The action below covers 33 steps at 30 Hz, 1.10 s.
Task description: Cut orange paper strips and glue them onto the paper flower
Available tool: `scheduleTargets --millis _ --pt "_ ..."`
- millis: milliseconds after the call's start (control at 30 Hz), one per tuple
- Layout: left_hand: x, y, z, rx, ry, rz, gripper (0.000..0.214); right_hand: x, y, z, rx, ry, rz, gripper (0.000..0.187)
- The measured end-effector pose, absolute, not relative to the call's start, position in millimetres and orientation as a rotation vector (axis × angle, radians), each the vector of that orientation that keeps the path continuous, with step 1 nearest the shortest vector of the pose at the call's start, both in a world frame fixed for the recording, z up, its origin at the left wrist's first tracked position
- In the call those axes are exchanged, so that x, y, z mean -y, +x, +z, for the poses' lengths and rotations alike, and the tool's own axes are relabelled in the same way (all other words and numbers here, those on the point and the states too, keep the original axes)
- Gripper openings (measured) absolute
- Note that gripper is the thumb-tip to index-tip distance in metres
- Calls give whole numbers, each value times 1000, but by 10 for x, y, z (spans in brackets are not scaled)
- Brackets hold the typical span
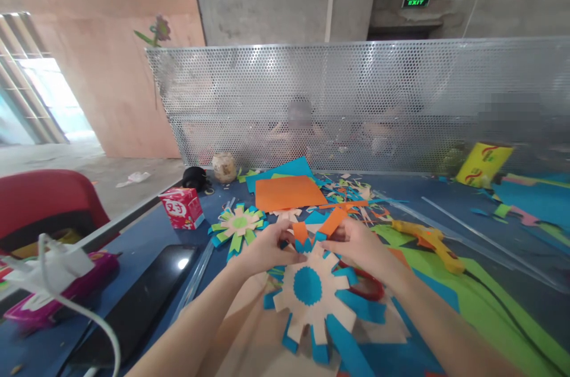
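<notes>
A layered craft flower [291, 288], cut from what looks like felt or thick paper, has beige petals over blue ones and a blue scalloped centre [307, 285]. My left hand [269, 246] is closed on its far edge, thumb across a beige petal, beside a short orange strip [301, 231]. Opposite it, my right hand [356, 243] pinches the same edge, with a longer orange strip [332, 221] standing up against its fingers. Both strips meet blue petal ends. Below the right hand, partly covered, are red scissors handles [369, 287].
A finished-looking green, beige and blue flower [239, 224] lies left. A yellow glue gun [430, 240] with a black cord rests right, near clear glue sticks [472, 240]. Also around: orange sheet [289, 193], phone [138, 300], red box [182, 208], scraps [350, 190], perforated metal screen [249, 92].
</notes>
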<state>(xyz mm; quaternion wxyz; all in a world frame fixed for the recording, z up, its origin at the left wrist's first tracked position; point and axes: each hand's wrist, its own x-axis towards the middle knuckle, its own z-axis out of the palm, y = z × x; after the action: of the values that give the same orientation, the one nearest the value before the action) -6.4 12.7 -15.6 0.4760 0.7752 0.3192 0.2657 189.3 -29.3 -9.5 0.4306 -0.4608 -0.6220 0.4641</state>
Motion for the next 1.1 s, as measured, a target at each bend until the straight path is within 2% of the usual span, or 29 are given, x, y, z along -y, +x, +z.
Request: scheduleTargets --millis 267,600,833,1100 --pt "-67 36 -125 -726 1761 685 44 263 1894 -129 1567 -1113 1197 30" --pt "-127 21 -190 -793 1775 666 42 318 1889 -61 1578 -1244 1170 27" --pt "-105 34 -179 -836 1727 695 45 370 1885 60 1510 -1397 981 31" --pt "-77 56 -164 -804 1710 693 45 341 1848 -1 1250 -1135 1357 24"
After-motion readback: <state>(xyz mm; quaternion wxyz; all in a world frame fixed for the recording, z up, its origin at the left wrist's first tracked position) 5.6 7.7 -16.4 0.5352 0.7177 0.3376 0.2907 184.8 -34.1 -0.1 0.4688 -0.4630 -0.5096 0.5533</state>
